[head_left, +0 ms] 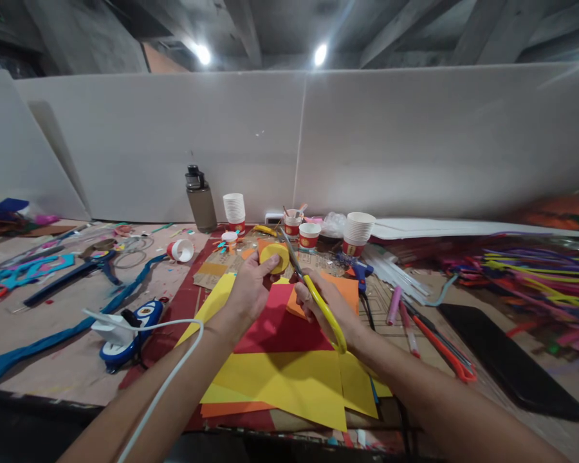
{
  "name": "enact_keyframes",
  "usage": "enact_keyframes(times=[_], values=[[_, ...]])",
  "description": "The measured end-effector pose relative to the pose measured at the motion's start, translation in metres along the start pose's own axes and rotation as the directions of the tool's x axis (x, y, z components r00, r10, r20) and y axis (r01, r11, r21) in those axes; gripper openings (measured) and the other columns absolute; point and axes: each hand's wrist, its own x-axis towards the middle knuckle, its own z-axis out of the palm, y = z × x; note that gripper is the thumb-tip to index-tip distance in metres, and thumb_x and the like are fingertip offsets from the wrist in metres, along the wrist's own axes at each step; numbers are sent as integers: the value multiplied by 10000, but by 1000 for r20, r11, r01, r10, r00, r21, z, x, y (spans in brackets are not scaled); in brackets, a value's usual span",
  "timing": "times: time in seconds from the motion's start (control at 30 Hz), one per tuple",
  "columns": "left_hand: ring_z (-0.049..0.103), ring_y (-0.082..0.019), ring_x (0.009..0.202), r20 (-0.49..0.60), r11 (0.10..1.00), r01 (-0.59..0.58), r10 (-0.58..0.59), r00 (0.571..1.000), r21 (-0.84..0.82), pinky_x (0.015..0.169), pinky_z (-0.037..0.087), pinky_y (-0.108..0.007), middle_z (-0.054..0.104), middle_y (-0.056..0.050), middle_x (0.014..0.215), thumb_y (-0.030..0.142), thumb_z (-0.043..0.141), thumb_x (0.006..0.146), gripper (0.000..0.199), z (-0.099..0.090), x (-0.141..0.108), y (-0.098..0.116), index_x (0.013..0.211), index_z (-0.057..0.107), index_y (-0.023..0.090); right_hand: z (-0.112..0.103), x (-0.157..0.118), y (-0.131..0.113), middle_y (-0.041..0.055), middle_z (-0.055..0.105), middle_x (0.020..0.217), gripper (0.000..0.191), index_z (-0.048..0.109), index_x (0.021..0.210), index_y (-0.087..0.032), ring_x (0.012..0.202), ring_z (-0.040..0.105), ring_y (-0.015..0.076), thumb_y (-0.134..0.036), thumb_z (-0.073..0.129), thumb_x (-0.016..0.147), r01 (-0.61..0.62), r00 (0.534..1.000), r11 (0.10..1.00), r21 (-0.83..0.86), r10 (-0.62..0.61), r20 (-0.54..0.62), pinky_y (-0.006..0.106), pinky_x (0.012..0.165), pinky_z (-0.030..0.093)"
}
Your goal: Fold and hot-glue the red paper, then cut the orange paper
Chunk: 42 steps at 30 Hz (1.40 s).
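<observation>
My left hand (251, 283) pinches a round piece of yellow paper (276, 256) between thumb and fingers, above the middle of the table. In my right hand (330, 305) is a pair of scissors (322, 303) with yellow handles. Its blades point up and away, just right of the yellow disc; whether they touch it I cannot tell. Below both hands lie a red paper sheet (270, 331), yellow paper sheets (280, 379) and an orange paper piece (345, 290).
Stacked paper cups (234, 209), another cup stack (358, 231) and a bottle (201, 202) stand at the back. A blue glue gun (361, 273), a black tablet-like slab (511, 360) and pipe cleaners (545, 276) lie right. A power strip (130, 337) sits left; its white cable (174, 373) crosses my left forearm.
</observation>
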Motion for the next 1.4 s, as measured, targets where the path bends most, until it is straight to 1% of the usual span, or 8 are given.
enact_keyframes(times=[0.13,0.37,0.67,0.83,0.93,1.03,1.17,1.4], values=[[571,-58,611,13,1000,-12,12,1000,-3,521,393,-168,662,21,747,176,842,593,333,-1,1,-1,850,633,143,-1,1,3,-29,495,690,302,525,923,-205,561,432,107,-499,562,861,8,1000,1000,-11,-8,28,230,509,386],[577,-56,604,14,1000,2,-2,1000,23,517,398,-164,664,22,742,186,847,590,328,-3,1,1,841,642,137,-1,1,10,-38,468,660,292,525,912,-209,544,416,107,-496,559,872,10,1000,999,-38,-9,11,240,512,386],[624,-93,654,30,996,25,-27,999,83,564,453,-183,688,-4,770,203,847,586,365,-5,5,6,892,660,137,-4,0,3,-31,494,661,312,515,901,-204,524,412,100,-512,555,871,-4,999,997,-75,7,36,226,477,354],[621,-90,630,31,994,30,-33,999,102,504,423,-164,680,6,747,194,852,571,384,-7,6,7,891,644,146,-6,-1,-1,-35,487,651,280,516,883,-208,535,418,105,-487,544,883,8,999,996,-89,-4,41,234,495,355],[634,-96,644,47,992,31,-37,998,123,508,429,-161,685,6,766,180,848,568,403,-9,8,9,914,644,153,-9,0,-4,-32,489,657,273,497,852,-210,548,428,108,-477,546,883,9,997,991,-133,1,74,237,503,358],[628,-96,620,64,988,31,-41,997,151,503,430,-168,697,-8,777,198,845,577,381,-11,10,11,901,651,150,-10,1,-3,-35,471,648,284,501,867,-213,530,412,106,-495,533,884,8,997,990,-143,2,71,235,488,350],[625,-95,627,83,987,32,-46,995,155,547,457,-176,702,-14,778,201,853,566,386,-12,11,12,897,663,146,-10,1,1,-35,457,648,319,517,931,-212,513,397,104,-528,484,899,8,998,992,-126,-1,59,234,470,343],[642,-110,692,110,985,43,-62,992,167,643,500,-197,710,-27,812,204,865,557,396,-12,10,14,898,674,139,-9,-1,-3,-29,466,668,321,532,951,-212,526,407,107,-525,502,883,5,999,997,-77,-1,50,235,468,355]])
